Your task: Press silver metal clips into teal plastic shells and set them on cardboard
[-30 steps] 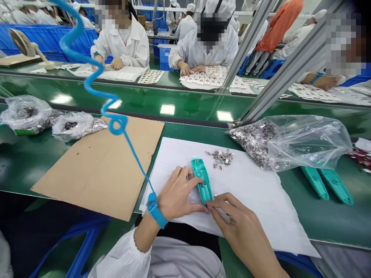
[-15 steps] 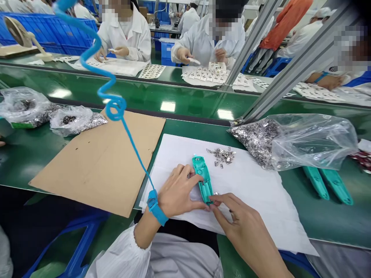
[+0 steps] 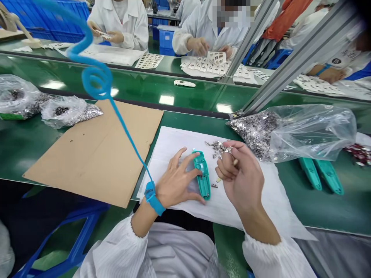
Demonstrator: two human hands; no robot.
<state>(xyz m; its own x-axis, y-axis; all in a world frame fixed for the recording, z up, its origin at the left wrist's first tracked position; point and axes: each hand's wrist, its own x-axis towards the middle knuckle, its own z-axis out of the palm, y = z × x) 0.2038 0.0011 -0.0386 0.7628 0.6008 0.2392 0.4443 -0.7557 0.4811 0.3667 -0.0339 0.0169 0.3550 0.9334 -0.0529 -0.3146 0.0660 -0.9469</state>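
Observation:
My left hand (image 3: 176, 181) lies across a teal plastic housing (image 3: 203, 181), its fingers reaching over the housing and its thumb along the lower end. The housing sits on a white sheet (image 3: 176, 143). My right hand (image 3: 239, 173) is raised just right of the housing, its fingers pinching a thin pale stick (image 3: 235, 162) whose lower part is hidden behind them. A small heap of silvery metal pieces (image 3: 218, 148) lies beside my right fingertips. One loose metal piece (image 3: 214, 185) rests between the housing and my right hand. A blue wrist strap (image 3: 153, 199) circles my left wrist.
A blue coiled cord (image 3: 97, 79) rises from the strap. A cardboard sheet (image 3: 92, 154) lies to the left, with bagged metal pieces (image 3: 62, 111) behind it. A bag of metal pieces (image 3: 301, 133) and teal housings (image 3: 329, 175) lie right. Co-workers sit beyond aluminium posts (image 3: 301, 58).
My right hand has lifted off the housing and moved right, now pinching the pale stick. My left hand stays on the housing. The view has tilted slightly.

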